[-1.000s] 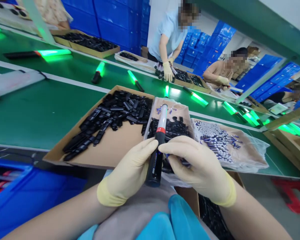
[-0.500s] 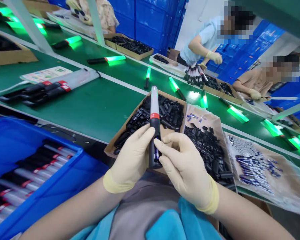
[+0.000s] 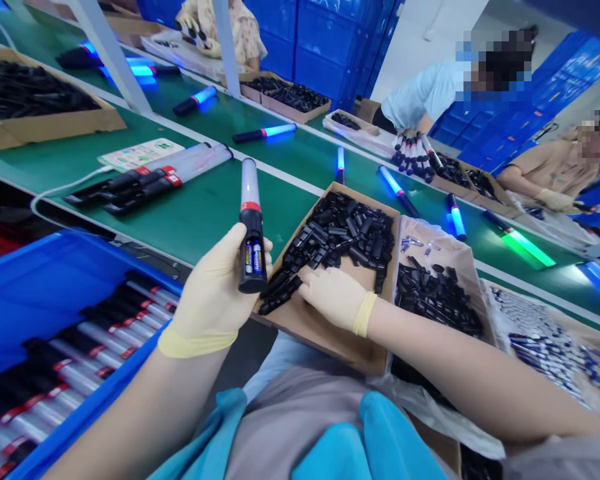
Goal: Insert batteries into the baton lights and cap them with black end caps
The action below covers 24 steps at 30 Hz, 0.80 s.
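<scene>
My left hand (image 3: 215, 287), in a pale yellow glove, is closed around the black handle of a light stick (image 3: 250, 187). The stick stands nearly upright, with a whitish unlit tube and a red band. Its battery compartment faces me uncovered, and batteries (image 3: 254, 257) show inside. My right hand (image 3: 336, 297), gloved as well, is down in a cardboard box (image 3: 333, 340) of small black plastic covers (image 3: 343, 223). Its fingers are curled together, the tips at the covers along the left side; what they pinch, if anything, is hidden.
A blue crate (image 3: 105, 263) of light sticks stands at left. Boxes of black parts (image 3: 437, 293) and batteries (image 3: 545, 360) lie at right. Lit sticks (image 3: 393, 181) rest on the green belt; a post (image 3: 111, 57) rises from it. Gloved co-workers (image 3: 545, 167) sit across.
My right hand has left the light stick and moved into the box of black covers. My left hand has carried the stick leftward. Most belt sticks turned from green to blue; the view shifted.
</scene>
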Each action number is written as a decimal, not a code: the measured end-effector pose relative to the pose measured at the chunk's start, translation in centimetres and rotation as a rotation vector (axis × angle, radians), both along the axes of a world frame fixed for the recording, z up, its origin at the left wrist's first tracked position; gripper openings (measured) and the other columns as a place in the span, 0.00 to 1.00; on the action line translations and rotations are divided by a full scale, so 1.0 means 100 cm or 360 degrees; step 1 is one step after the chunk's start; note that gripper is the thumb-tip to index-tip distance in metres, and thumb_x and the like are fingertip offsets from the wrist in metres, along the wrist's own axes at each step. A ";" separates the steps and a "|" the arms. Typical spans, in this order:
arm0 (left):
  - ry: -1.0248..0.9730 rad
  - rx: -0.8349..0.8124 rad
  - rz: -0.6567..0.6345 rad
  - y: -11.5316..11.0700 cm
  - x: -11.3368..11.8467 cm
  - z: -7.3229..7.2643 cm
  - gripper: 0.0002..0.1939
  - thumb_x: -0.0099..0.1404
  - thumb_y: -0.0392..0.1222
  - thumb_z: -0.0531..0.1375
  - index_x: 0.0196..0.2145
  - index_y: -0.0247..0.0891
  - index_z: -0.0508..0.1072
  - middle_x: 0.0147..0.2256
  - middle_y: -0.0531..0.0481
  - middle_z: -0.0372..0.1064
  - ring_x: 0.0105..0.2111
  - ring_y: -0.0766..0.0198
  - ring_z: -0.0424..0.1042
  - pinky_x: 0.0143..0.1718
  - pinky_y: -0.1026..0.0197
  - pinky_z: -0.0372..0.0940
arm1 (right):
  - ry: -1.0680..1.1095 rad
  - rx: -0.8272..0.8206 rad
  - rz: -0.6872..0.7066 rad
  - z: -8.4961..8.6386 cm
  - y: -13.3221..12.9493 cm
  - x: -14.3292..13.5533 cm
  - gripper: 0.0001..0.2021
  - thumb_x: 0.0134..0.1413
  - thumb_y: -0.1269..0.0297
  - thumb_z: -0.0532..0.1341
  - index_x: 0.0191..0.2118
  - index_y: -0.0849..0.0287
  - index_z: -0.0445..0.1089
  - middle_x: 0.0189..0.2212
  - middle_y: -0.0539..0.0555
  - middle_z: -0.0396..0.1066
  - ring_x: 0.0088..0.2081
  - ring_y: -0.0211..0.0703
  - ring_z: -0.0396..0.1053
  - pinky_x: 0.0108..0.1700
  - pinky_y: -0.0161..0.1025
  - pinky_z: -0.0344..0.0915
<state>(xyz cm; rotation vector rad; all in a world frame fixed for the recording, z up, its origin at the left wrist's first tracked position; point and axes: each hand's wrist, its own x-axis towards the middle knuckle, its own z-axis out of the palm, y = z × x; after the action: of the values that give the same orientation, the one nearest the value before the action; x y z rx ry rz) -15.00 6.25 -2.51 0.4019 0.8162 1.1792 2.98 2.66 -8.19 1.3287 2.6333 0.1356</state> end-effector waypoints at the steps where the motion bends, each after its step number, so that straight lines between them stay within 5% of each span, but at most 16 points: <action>1: 0.0012 -0.0003 -0.0038 -0.003 0.002 -0.002 0.12 0.72 0.39 0.56 0.35 0.32 0.75 0.27 0.49 0.70 0.23 0.70 0.68 0.22 0.71 0.65 | 0.0026 -0.0017 -0.0021 0.002 -0.001 0.003 0.12 0.63 0.77 0.51 0.41 0.66 0.72 0.40 0.65 0.73 0.42 0.56 0.72 0.41 0.48 0.69; 3: 0.0061 0.0024 -0.0170 -0.011 0.008 -0.008 0.12 0.71 0.40 0.56 0.33 0.31 0.75 0.26 0.48 0.70 0.22 0.70 0.67 0.22 0.70 0.64 | 0.0259 -0.0060 -0.0194 0.013 -0.007 0.013 0.12 0.62 0.77 0.53 0.44 0.65 0.72 0.39 0.62 0.74 0.43 0.54 0.73 0.43 0.48 0.70; 6: 0.0204 0.0156 -0.0468 -0.026 0.021 -0.017 0.13 0.69 0.44 0.58 0.33 0.33 0.77 0.28 0.48 0.72 0.25 0.67 0.69 0.27 0.67 0.67 | 0.1196 -0.0064 -0.0630 0.043 -0.030 0.029 0.11 0.62 0.75 0.57 0.47 0.61 0.72 0.42 0.57 0.76 0.45 0.46 0.74 0.48 0.44 0.71; 9: 0.0314 0.0424 -0.0724 -0.043 0.036 -0.024 0.10 0.67 0.45 0.61 0.38 0.38 0.80 0.35 0.47 0.76 0.38 0.60 0.74 0.43 0.62 0.70 | 0.2177 0.0001 -0.0840 0.067 -0.064 0.033 0.07 0.63 0.68 0.60 0.46 0.57 0.71 0.42 0.52 0.77 0.43 0.39 0.75 0.47 0.38 0.73; 11: 0.0351 0.0590 -0.0808 -0.052 0.046 -0.027 0.12 0.67 0.47 0.61 0.41 0.41 0.82 0.44 0.46 0.78 0.49 0.55 0.73 0.55 0.57 0.66 | 0.2441 0.0022 -0.0831 0.072 -0.086 0.027 0.06 0.62 0.67 0.62 0.44 0.56 0.72 0.41 0.51 0.77 0.43 0.39 0.76 0.47 0.38 0.74; 15: 0.0409 0.0709 -0.0833 -0.066 0.063 -0.028 0.13 0.68 0.47 0.60 0.44 0.44 0.82 0.55 0.48 0.74 0.60 0.54 0.66 0.65 0.56 0.57 | 0.2293 0.0008 -0.0824 0.064 -0.110 0.019 0.09 0.60 0.71 0.60 0.45 0.56 0.74 0.43 0.50 0.77 0.45 0.40 0.76 0.52 0.40 0.73; 19: 0.0356 0.0713 -0.0873 -0.078 0.072 -0.023 0.14 0.69 0.44 0.59 0.47 0.42 0.81 0.58 0.47 0.72 0.62 0.53 0.65 0.64 0.54 0.59 | 0.1999 0.0115 -0.0846 0.057 -0.120 0.023 0.11 0.62 0.73 0.58 0.47 0.55 0.73 0.44 0.50 0.77 0.43 0.39 0.75 0.53 0.41 0.71; 24: 0.0672 0.0996 -0.0734 -0.088 0.073 -0.017 0.14 0.61 0.35 0.63 0.44 0.43 0.82 0.56 0.49 0.73 0.63 0.53 0.63 0.68 0.55 0.49 | 0.1784 0.0515 -0.0737 0.053 -0.126 0.027 0.11 0.62 0.72 0.59 0.49 0.56 0.72 0.45 0.56 0.71 0.48 0.43 0.71 0.53 0.43 0.70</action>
<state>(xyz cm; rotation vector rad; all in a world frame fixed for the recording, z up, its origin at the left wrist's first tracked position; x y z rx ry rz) -7.69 -2.53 -4.26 1.3171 0.6415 0.8985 5.70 -9.98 -2.91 2.6981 3.0215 -0.3820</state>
